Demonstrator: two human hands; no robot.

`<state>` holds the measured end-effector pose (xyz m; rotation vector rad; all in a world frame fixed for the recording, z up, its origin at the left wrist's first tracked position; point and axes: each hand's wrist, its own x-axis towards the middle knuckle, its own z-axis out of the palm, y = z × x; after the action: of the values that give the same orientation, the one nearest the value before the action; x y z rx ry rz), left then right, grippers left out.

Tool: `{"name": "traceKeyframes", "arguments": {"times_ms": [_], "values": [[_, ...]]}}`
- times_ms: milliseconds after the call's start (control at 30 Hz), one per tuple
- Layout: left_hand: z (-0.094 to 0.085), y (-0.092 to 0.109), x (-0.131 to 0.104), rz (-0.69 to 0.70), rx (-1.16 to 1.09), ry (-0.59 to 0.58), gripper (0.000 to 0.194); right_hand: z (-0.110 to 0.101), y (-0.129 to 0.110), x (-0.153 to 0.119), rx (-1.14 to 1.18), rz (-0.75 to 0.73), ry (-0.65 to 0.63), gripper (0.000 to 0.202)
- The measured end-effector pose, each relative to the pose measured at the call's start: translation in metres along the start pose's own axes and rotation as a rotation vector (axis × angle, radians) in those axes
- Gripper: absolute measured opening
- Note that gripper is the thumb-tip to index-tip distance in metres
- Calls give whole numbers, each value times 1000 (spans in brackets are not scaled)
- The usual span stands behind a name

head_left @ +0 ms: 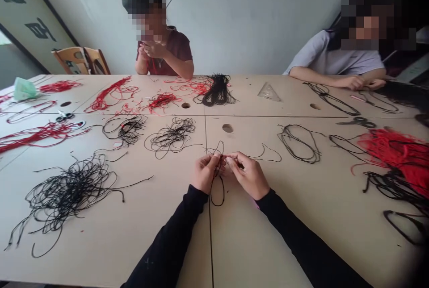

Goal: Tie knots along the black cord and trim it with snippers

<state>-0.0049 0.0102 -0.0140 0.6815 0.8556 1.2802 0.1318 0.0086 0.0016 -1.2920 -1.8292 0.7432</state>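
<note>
A thin black cord is between my hands above the table. My left hand pinches it between thumb and fingers, and a loop of it hangs below the fingertips while a smaller loop sticks up above. Close on the right, my right hand pinches at the same spot with thumb and forefinger. Part of the cord trails away to the right behind that hand. The fingers hide the exact crossing of the strands.
Black cord bundles lie on the table at left, with red cords at right. Scissors and a clear triangle ruler lie further back. Two people sit across, one with a hand raised.
</note>
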Motion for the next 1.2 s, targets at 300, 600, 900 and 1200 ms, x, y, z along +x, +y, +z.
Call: {"name": "traceKeyframes", "arguments": {"times_ms": [300, 600, 900, 1200], "values": [[-1, 3, 2, -10, -33, 9, 36, 3, 4, -2, 54, 40, 24, 28], [1, 3, 0, 22, 52, 74, 33, 1, 0, -2, 16, -6, 31, 24], [5, 6, -3, 14, 79, 45, 31, 0, 0, -2, 51, 20, 41, 25], [-1, 7, 0, 73, 81, 166, 34, -17, 5, 5, -5, 78, 163, 27]]}}
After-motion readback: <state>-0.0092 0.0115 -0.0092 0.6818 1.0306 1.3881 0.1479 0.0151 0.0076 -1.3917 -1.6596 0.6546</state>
